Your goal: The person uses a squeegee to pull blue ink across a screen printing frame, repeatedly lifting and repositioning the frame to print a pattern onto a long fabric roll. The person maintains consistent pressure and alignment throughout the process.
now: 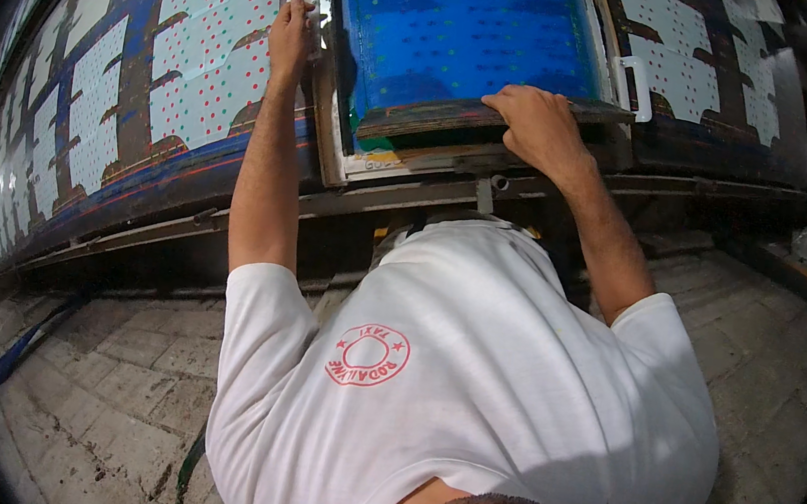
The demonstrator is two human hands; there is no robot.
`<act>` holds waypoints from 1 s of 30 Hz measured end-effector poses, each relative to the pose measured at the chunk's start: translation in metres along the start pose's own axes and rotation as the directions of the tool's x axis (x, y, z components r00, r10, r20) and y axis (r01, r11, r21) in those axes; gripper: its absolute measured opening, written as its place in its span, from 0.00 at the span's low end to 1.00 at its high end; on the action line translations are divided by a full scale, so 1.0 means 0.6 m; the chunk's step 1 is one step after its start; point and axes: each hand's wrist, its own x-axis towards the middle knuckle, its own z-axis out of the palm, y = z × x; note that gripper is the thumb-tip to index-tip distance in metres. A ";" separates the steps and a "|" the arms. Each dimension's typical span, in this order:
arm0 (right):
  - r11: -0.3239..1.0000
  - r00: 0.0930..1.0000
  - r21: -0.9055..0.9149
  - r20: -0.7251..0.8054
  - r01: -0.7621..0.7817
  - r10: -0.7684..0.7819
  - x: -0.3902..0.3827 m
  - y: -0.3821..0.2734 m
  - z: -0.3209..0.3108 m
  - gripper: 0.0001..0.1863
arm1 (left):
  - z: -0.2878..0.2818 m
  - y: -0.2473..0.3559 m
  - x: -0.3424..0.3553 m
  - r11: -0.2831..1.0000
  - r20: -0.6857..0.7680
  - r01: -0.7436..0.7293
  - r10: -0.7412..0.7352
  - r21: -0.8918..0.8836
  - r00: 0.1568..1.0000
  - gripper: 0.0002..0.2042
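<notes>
A screen-printing frame point(329, 132) with a bright blue mesh point(461, 27) lies in front of me at the top of the view. Across the near end of the mesh rests a long wooden squeegee point(420, 118), dark and paint-stained. My right hand point(540, 128) is closed over the squeegee's upper edge, right of its middle. On the frame's left side, my left hand point(291, 35) is closed around a white handle point(319, 20). A matching white handle point(639, 88) on the right side is untouched.
A long dark table point(126, 132) runs left and right under the frame. White cut pieces with red and green dots point(209, 47) lie on it, with more dotted pieces point(677, 59) at right. A metal rail point(380, 194) follows its near edge. The floor point(117, 368) is paved.
</notes>
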 end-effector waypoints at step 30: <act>0.748 0.788 0.629 -0.345 -0.209 0.510 -0.124 0.418 0.014 0.21 | -0.003 0.017 -0.007 0.982 -0.127 0.178 -0.186 -0.069 0.974 0.23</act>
